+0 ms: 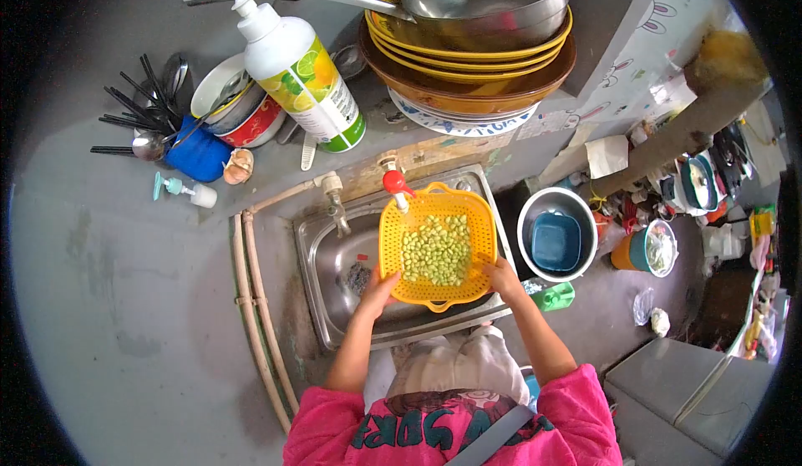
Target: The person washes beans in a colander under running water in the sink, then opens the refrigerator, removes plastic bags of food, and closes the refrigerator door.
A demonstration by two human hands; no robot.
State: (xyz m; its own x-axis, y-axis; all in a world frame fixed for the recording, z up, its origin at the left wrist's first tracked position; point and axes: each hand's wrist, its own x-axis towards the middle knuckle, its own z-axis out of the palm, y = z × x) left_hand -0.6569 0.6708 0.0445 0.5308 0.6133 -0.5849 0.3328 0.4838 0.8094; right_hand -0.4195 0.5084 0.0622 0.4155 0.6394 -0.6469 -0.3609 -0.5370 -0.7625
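- The hold works best level and two-sided: the left hand (378, 289) has closed on the near left side of the square, bright yellow, perforated plastic basket (390, 244), and the right hand (501, 278) grips its right side.
- Each grip looks closed around the rim, with no open gap; the fingers beneath are hidden, so how much of the base they support cannot be told.
- Even lift from both sides should stop the small, oval, pale green beans (437, 250) from sliding towards one wall.
- The basket is best held within the outline of the rectangular stainless-steel sink (330, 253), so any drips fall inside.
- Some care is wise at the far edge, where the red-handled tap (398, 185) overlaps the basket in view and a knock seems possible.
- The basket is above the right part of the sink, its slotted walls flaring around a flat base.
- The beans lie loosely across the middle, glossy, varying from yellowish to fresh green, with bare yellow mesh around them.
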